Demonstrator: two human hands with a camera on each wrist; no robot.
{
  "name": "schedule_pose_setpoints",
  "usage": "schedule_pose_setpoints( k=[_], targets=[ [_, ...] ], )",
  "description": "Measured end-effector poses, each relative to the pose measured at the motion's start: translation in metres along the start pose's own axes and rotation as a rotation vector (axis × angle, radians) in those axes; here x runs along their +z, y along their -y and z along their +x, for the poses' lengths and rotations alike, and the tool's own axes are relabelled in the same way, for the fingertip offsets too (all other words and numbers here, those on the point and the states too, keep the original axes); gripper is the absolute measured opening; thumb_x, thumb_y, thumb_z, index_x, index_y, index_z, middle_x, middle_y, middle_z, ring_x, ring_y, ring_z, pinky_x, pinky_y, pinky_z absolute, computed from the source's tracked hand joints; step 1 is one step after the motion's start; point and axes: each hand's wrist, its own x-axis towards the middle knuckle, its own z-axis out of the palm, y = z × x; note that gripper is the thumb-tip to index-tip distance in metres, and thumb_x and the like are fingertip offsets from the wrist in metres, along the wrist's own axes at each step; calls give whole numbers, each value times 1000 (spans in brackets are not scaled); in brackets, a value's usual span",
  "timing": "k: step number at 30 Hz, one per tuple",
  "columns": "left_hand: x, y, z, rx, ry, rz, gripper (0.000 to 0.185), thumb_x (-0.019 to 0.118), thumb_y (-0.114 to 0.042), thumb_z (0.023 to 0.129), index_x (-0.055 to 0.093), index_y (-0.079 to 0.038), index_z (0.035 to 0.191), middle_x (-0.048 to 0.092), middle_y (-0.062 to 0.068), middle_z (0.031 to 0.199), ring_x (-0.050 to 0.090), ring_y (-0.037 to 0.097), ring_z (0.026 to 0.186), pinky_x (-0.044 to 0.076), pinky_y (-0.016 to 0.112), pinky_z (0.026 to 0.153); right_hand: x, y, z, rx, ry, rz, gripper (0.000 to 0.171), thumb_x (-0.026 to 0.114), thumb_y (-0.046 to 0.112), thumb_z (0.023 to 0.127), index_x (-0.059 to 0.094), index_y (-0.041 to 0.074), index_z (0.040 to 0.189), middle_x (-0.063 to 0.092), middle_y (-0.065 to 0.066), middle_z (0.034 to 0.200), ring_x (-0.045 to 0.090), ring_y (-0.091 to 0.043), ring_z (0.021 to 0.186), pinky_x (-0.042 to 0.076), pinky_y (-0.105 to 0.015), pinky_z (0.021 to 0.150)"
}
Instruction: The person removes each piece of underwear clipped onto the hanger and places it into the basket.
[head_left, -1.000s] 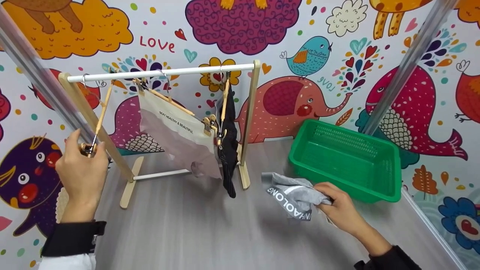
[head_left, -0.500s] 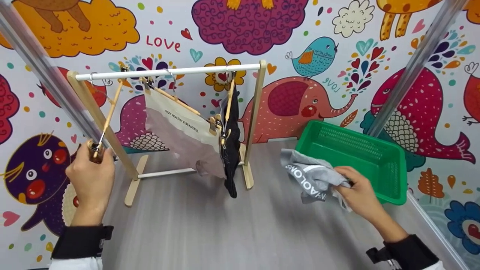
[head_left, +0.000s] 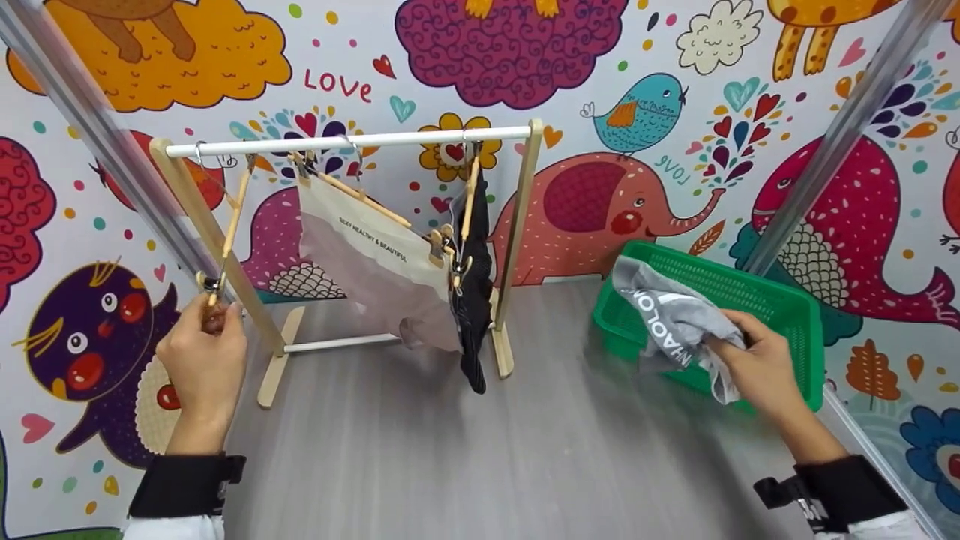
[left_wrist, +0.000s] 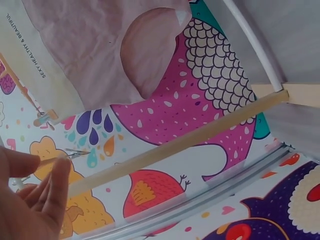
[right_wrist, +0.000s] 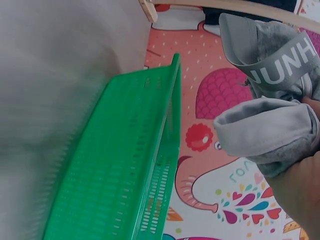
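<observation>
Nearest, on the left, the left hand [head_left: 202,352] is raised with its fingers pinched on the lower clip end of an empty wooden hanger [head_left: 229,240], which slants up from that hand to its hook on the white rail; the left wrist view shows the thumb and fingers [left_wrist: 55,182] pressed together at that tip. On the right, the right hand [head_left: 761,367] grips a bunched grey garment [head_left: 675,322] with white lettering on its band, fingers curled into the cloth, holding it off the table [head_left: 450,457] and in front of the near left part of the green basket [head_left: 787,315]; the right wrist view shows the folds [right_wrist: 270,135] bulging out of the fist beside the basket's rim [right_wrist: 170,115]. Farther back stands the small wooden rack [head_left: 517,240], its feet on the table. From its rail hang a pale garment [head_left: 367,270] clipped to a tilted hanger and, just right of it, a black garment [head_left: 474,300] hanging straight down beside the rack's right post. Behind everything is the cartoon-animal wall [head_left: 600,202].
</observation>
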Motion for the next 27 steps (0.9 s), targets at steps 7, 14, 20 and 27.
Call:
schedule_pose_setpoints(
  k=[7,14,20,27],
  targets=[
    [6,3,-9,9,2,-13,17,75,3,92,75,11,107,75,24,89,48,-20,72,39,2,71,-13,-12,10,52,-62,19,37,72,9,99,67,-2,134,66,26,107,62,2,94,50,-11,76],
    [10,9,-20,-5,28,-11,18,76,3,91,76,11,107,76,24,92,61,6,70,39,-1,70,-28,-21,17,123,-100,9,36,68,16,102,66,3,136,64,22,110,59,-1,99,47,-9,80],
    [11,14,-27,-15,36,-18,14,78,3,90,77,10,102,76,25,91,48,-20,70,37,-1,67,-37,-29,28,174,-84,18,37,67,20,104,64,5,138,61,19,111,56,-4,101,47,-9,80],
    [12,18,-31,3,36,-4,10,76,6,88,77,11,97,75,26,88,43,-26,71,35,-1,66,-42,-36,44,242,-85,5,40,67,24,103,63,5,138,61,17,106,56,-3,97,49,-9,75]
  ],
)
